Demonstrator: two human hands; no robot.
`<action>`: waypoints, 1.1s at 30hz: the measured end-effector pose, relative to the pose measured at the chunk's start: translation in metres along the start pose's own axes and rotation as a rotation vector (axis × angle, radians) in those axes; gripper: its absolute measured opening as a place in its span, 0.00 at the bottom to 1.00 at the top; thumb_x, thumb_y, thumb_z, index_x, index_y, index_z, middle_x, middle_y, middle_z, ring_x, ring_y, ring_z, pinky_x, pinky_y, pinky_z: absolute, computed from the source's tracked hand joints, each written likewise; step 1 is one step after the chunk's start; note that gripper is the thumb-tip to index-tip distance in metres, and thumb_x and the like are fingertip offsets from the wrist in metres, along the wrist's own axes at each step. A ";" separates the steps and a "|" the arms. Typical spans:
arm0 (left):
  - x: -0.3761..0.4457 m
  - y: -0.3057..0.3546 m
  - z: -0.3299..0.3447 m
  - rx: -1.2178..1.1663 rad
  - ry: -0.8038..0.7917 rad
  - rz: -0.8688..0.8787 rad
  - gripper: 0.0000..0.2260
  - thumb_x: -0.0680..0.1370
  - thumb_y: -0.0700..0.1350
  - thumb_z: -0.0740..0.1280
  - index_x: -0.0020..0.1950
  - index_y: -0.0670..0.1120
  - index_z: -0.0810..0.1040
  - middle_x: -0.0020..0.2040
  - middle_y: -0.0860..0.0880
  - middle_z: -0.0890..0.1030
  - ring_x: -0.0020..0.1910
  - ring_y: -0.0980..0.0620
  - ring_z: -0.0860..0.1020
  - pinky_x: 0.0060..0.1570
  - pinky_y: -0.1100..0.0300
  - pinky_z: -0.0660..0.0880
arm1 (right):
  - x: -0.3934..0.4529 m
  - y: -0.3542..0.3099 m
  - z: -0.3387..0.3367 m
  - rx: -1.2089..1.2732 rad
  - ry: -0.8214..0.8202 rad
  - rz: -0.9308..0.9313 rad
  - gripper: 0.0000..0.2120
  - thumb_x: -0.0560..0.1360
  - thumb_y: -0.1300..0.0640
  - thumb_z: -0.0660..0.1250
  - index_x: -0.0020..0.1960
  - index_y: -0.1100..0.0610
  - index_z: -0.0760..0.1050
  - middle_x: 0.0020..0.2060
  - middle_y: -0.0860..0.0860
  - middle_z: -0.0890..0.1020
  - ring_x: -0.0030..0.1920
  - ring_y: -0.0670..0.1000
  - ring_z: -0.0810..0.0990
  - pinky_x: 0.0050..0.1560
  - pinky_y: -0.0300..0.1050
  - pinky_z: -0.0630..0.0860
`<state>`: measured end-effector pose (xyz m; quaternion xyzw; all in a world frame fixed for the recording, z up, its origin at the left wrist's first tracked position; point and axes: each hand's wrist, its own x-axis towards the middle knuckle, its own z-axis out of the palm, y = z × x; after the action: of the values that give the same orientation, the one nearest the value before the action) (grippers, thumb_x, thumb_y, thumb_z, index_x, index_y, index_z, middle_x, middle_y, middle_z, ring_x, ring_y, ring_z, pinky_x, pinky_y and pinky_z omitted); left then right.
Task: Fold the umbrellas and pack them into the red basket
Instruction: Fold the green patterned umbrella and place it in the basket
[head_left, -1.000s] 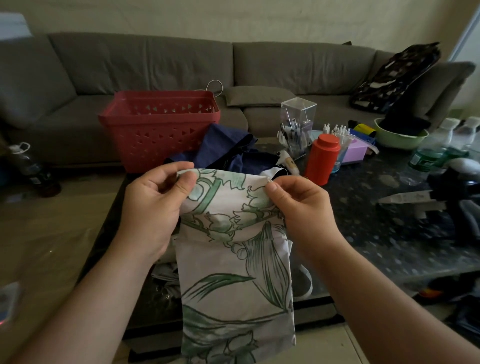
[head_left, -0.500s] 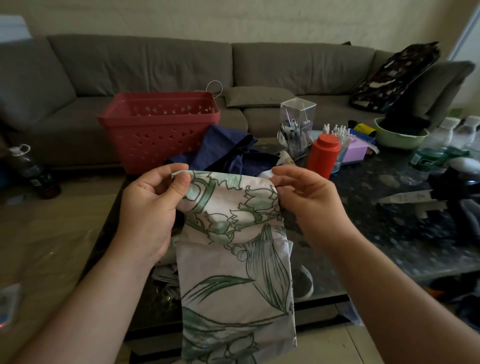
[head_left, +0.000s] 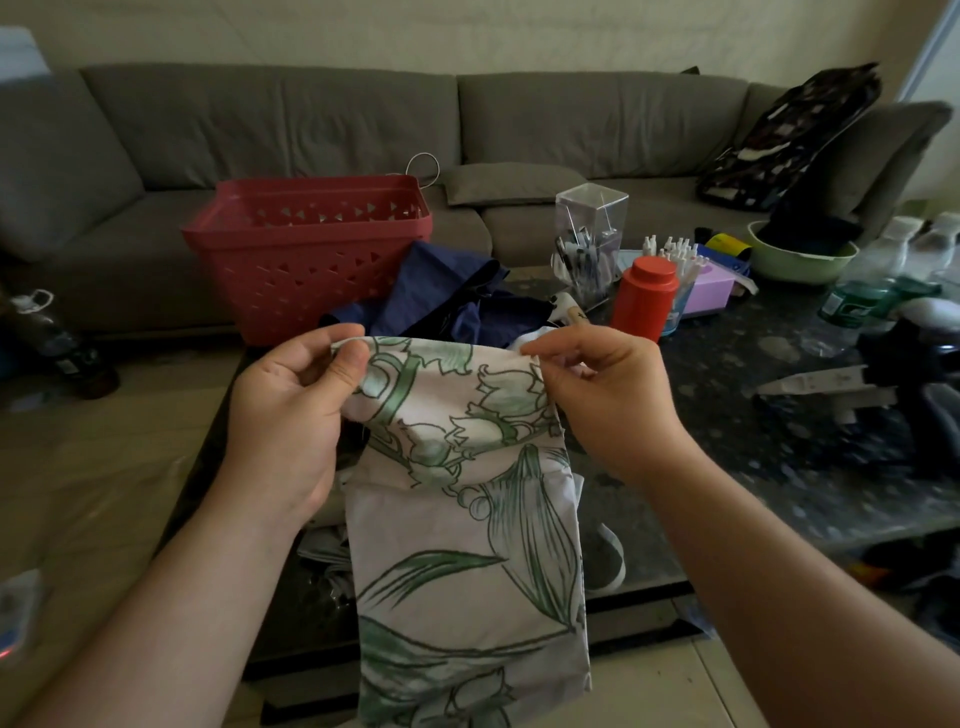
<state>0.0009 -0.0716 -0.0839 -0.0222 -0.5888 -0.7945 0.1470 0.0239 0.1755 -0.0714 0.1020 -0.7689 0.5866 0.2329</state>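
A white umbrella canopy printed with green flowers (head_left: 457, 519) is held up in front of the dark stone table (head_left: 779, 467), its folded length hanging down past the table's near edge. Its top edge is pinched on one side between thumb and curled fingers of the left hand (head_left: 291, 410), and on the other side by the fingertips of the right hand (head_left: 608, 400). Just behind the held cloth, a crumpled navy umbrella (head_left: 447, 296) is spread on the table, lying against the red basket (head_left: 306, 260), which is set at the table's far left corner before a grey sofa (head_left: 363, 119). To the right of the navy cloth, a red canister (head_left: 644, 296), a clear pen holder (head_left: 589, 244), a lilac box (head_left: 706, 291) and a green bowl (head_left: 800, 260) are crowded together.
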 end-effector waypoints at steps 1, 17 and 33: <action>0.000 0.000 0.000 -0.002 0.008 -0.002 0.06 0.80 0.38 0.71 0.53 0.48 0.85 0.44 0.50 0.87 0.46 0.52 0.85 0.45 0.58 0.83 | 0.000 0.000 0.000 0.014 0.019 0.023 0.11 0.77 0.68 0.74 0.46 0.52 0.86 0.41 0.54 0.87 0.43 0.54 0.87 0.47 0.50 0.86; -0.004 0.004 -0.003 0.099 -0.009 0.110 0.05 0.77 0.52 0.72 0.44 0.52 0.84 0.41 0.56 0.85 0.44 0.58 0.82 0.50 0.62 0.78 | -0.012 0.000 0.002 0.079 -0.186 0.277 0.26 0.70 0.47 0.82 0.66 0.46 0.80 0.55 0.51 0.87 0.57 0.55 0.86 0.57 0.56 0.84; -0.003 -0.015 -0.014 0.414 -0.051 0.157 0.07 0.84 0.53 0.68 0.51 0.57 0.85 0.49 0.50 0.88 0.51 0.49 0.85 0.54 0.43 0.82 | -0.019 -0.009 -0.002 0.215 -0.027 0.354 0.09 0.79 0.52 0.71 0.57 0.53 0.83 0.49 0.52 0.87 0.48 0.49 0.86 0.51 0.45 0.84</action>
<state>0.0020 -0.0800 -0.1032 -0.0574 -0.7393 -0.6420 0.1948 0.0450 0.1722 -0.0725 -0.0025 -0.7107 0.6958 0.1038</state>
